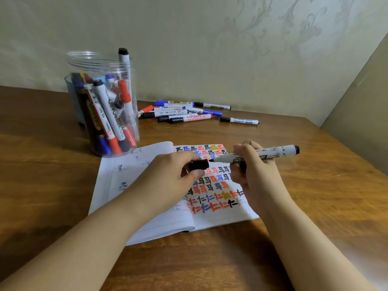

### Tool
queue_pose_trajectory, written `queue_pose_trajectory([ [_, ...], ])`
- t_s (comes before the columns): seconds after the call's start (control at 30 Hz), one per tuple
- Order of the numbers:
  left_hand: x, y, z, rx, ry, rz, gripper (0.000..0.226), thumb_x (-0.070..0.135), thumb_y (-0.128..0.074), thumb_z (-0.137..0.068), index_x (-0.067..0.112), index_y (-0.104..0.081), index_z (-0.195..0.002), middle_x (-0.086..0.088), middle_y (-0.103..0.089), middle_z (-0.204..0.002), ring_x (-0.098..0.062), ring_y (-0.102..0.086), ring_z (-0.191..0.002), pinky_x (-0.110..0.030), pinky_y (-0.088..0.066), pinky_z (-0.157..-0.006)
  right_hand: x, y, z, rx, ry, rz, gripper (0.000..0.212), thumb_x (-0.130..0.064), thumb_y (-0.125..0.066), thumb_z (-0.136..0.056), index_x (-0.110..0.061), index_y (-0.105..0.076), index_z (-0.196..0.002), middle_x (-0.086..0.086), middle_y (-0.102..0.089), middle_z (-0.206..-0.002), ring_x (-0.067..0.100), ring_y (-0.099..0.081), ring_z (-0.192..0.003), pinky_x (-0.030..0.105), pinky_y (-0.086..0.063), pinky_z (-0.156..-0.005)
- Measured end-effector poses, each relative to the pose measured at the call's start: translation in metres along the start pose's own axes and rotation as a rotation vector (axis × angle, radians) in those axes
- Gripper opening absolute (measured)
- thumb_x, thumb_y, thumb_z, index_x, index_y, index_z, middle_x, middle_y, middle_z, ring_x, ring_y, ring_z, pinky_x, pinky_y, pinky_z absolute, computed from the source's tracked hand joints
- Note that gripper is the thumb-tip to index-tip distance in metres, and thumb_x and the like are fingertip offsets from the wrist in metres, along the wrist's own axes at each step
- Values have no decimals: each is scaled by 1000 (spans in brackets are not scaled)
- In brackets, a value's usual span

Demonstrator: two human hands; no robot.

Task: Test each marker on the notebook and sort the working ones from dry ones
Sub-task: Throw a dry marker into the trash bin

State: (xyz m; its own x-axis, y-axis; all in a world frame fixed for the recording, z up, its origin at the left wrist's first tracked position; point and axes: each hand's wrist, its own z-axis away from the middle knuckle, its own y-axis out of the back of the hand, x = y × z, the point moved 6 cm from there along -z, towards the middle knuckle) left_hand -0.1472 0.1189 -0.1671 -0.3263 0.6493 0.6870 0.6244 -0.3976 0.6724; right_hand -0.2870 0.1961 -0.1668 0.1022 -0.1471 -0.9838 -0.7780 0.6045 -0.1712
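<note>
now right hand (251,164) holds marker (270,154), apparently uncapped.

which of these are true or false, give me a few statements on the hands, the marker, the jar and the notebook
1. The left hand pinches a black cap. True.
2. The marker in the right hand is capped. False: its tip is bare, the cap is off.
3. The clear jar lies tipped over. False: it stands upright with markers inside.
4. The notebook lies open. True.
5. A loose pile of markers lies behind the notebook. True.
</note>
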Motion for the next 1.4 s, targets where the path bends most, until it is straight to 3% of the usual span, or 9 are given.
queue_pose_trajectory([
  [0.27, 17, -3, 5, -37, -149, -88, 15, 31, -51, -91, 25, -60, -102, 11, -62, -91, -3, -56, -82, -17, -43, -67, 1, -11, 4, -161, 68, 97, 34, -7, -58, -88, -15, -40, -60, -8, -38, -45, 5, -30, -42, 17, -28, -43],
  [0.47, 34, -8, 11, 70, -385, -379, 24, 29, -41, -94, 9, -52, -88, 1, -53, -73, -10, -43, -64, -14, -27, -51, 9, -16, 8, -171, -4, -109, 41, -5, -48, -92, -19, -33, -56, -4, -28, -41, 10, -19, -38, 24, -16, -43],
  [0.6, 35, -8, 12, 133, -467, -438, 31, 28, -35, -87, 5, -55, -80, -5, -57, -66, -17, -51, -55, -27, -39, -47, 13, -21, 14, -161, -30, -242, 40, -2, -43, -91, -19, -29, -58, -4, -24, -39, 8, -18, -34, 20, -18, -38],
  [0.8, 35, -10, 13, 102, -478, -486, 31, 29, -33, -88, 9, -56, -80, -1, -57, -66, -12, -54, -57, -21, -41, -48, 15, -24, 18, -157, -53, -279, 37, -2, -43, -92, -17, -32, -60, -3, -27, -40, 8, -19, -36, 20, -19, -37],
  [0.93, 29, -6, 7, 70, -371, -425, 18, 24, -45, -92, 10, -56, -87, 0, -59, -78, -15, -57, -69, -17, -35, -53, 20, -22, 14, -150, -89, -185, 32, -18, -58, -89, -18, -37, -64, -2, -28, -45, 9, -21, -40, 20, -20, -40],
  [1.03, 17, 10, -2, 52, -154, -323, 16, 27, -46, -94, 19, -55, -104, 5, -56, -98, -12, -53, -91, -26, -43, -73, 10, -24, 16, -170, -74, -92, 30, -44, -65, -72, -20, -48, -64, -3, -38, -51, 8, -31, -45, 18, -28, -46],
  [1.17, 17, 59, 12, 71, -58, -311, 21, 35, -54, -89, 32, -57, -110, 16, -49, -99, -1, -47, -90, -12, -37, -71, -12, -29, 24, -153, -94, -154, 31, -42, -60, -73, -14, -54, -84, 1, -47, -58, 9, -41, -51, 20, -36, -51],
  [1.3, 14, 126, 96, 229, 33, -378, 18, 34, -55, -87, 42, -53, -104, 21, -46, -92, 5, -48, -83, -12, -36, -65, -36, -88, 62, -465, 2, -29, 25, -34, -58, -73, -11, -67, -75, 7, -54, -58, 13, -44, -51, 19, -40, -46],
  [1.4, -4, 170, 190, 402, 157, -443, 15, 30, -57, -86, 36, -57, -100, 16, -52, -88, -2, -52, -81, -18, -41, -68, -33, -158, 116, -783, 92, 189, 22, -30, -54, -81, -12, -67, -81, 9, -62, -61, 13, -46, -49, 15, -38, -45],
])
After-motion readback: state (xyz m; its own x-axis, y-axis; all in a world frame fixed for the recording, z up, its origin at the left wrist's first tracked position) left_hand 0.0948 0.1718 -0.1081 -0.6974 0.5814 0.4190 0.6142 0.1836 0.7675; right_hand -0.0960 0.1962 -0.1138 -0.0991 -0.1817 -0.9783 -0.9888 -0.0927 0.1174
